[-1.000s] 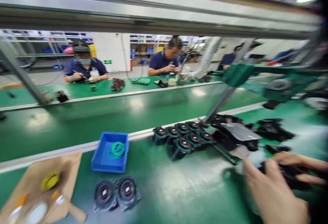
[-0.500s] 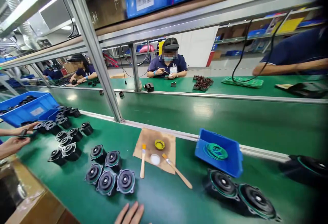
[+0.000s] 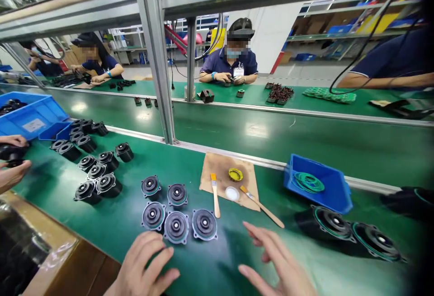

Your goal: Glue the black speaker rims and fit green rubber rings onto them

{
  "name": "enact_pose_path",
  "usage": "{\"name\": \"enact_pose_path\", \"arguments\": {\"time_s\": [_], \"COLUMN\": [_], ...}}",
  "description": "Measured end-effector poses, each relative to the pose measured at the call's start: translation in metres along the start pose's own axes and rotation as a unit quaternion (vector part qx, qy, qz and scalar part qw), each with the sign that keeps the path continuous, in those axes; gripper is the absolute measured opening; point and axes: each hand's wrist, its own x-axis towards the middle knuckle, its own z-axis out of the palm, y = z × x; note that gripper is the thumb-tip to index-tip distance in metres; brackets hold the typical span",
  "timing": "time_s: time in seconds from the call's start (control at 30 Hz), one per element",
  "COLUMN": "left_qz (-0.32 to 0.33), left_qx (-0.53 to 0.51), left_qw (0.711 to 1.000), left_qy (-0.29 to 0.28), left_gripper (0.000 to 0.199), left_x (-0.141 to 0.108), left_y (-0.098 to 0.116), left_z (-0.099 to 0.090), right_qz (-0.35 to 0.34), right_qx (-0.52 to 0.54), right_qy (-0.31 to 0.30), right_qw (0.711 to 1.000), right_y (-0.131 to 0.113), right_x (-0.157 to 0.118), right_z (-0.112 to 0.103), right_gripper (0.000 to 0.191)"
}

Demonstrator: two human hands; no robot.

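My left hand (image 3: 144,264) hovers with curved, parted fingers just in front of a cluster of round black motor-like housings (image 3: 176,227); I cannot tell whether a fingertip touches one. Nothing shows in its grasp. To the right, my right hand (image 3: 276,260) is open over the green bench (image 3: 227,260), thumb and fingers apart. A single housing (image 3: 205,224) sits between the two hands. Beyond them, a brush (image 3: 215,196) and a second brush (image 3: 264,208) lie by a stained cardboard sheet (image 3: 208,165) bearing a yellow-filled lid (image 3: 235,175) and a white disc (image 3: 232,193).
A blue bin (image 3: 342,196) holds green rings (image 3: 308,182); two larger-looking housings (image 3: 376,241) stand before it. More housings (image 3: 106,183) stand left, near a co-worker's hands (image 3: 15,174) and a blue crate (image 3: 32,117). A metal post (image 3: 158,61) rises at the bench's back edge.
My right hand has come into view, and my left hand shows more fully, nearer the housings. The view has shifted downward. The co-worker's hands at left now hold a black part closer to them.
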Motion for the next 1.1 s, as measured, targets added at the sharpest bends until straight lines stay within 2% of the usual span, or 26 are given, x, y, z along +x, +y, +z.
{"name": "enact_pose_path", "arguments": {"time_s": [0.07, 0.17, 0.27, 0.33, 0.43, 0.6, 0.87, 0.97, 1.1], "left_qz": [-0.028, -0.049, -0.043, -0.036, -0.043, -0.044, -0.06, -0.07, -0.073], "left_qx": [0.003, 0.014, 0.024, 0.022, 0.005, 0.002, -0.011, -0.019, -0.022], "left_qw": [0.999, 0.999, 0.998, 0.997, 0.994, 0.986, 0.973, 0.972, 0.973], "left_qy": [0.017, 0.016, -0.029, -0.063, -0.097, -0.163, -0.221, -0.224, -0.219], "left_gripper": [0.017, 0.026, 0.041, 0.046, 0.047, 0.046, 0.051, 0.054, 0.059], "left_x": [0.001, 0.009, 0.021, 0.03, 0.041, 0.056, 0.059, 0.059, 0.059], "left_y": [-0.007, -0.016, -0.024, -0.027, -0.028, -0.029, -0.03, -0.029, -0.025], "left_z": [-0.002, -0.008, -0.013, -0.015, -0.016, -0.015, -0.012, -0.012, -0.01], "right_qz": [0.004, 0.006, 0.008, 0.004, -0.002, 0.007, -0.006, -0.012, -0.011], "right_qx": [-0.026, -0.059, -0.084, -0.097, -0.103, -0.088, -0.077, -0.066, -0.032], "right_qy": [-0.017, -0.025, -0.017, -0.003, 0.014, 0.001, -0.002, -0.014, -0.051], "right_qw": [1.0, 0.998, 0.996, 0.995, 0.995, 0.996, 0.997, 0.998, 0.998], "right_y": [-0.011, -0.025, -0.037, -0.043, -0.046, -0.042, -0.041, -0.043, -0.047], "right_x": [0.016, 0.027, 0.033, 0.037, 0.041, 0.042, 0.046, 0.045, 0.043], "right_z": [0.015, 0.036, 0.052, 0.06, 0.066, 0.069, 0.069, 0.066, 0.055], "right_gripper": [0.059, 0.077, 0.093, 0.097, 0.087, 0.059, 0.064, 0.059, 0.061]}}
